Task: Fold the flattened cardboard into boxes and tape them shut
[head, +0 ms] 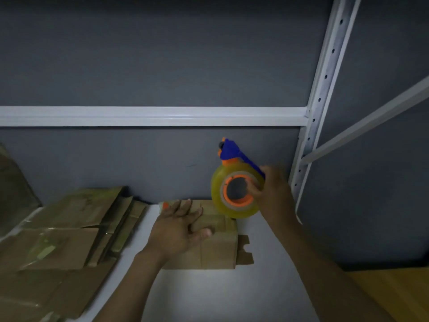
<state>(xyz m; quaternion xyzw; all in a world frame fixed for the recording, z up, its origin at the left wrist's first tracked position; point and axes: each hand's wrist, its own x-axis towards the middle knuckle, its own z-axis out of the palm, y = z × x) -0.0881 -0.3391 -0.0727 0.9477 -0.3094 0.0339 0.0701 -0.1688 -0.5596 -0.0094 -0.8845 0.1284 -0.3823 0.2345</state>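
Note:
A small brown cardboard box (216, 249) stands on the white shelf surface (232, 293), with a notched flap sticking out on its right side. My left hand (178, 231) lies flat on the box's top, fingers spread. My right hand (274, 194) grips a tape dispenser (234, 182) with a blue handle, orange hub and a yellowish clear tape roll. The dispenser hangs just above the box's far right corner. Whether the tape touches the box I cannot tell.
A pile of flattened cardboard pieces (65, 242) lies to the left on the shelf. A grey back wall, a white horizontal rail (151, 116) and a perforated white upright (318, 108) bound the space. A wooden surface (390, 293) shows at the lower right.

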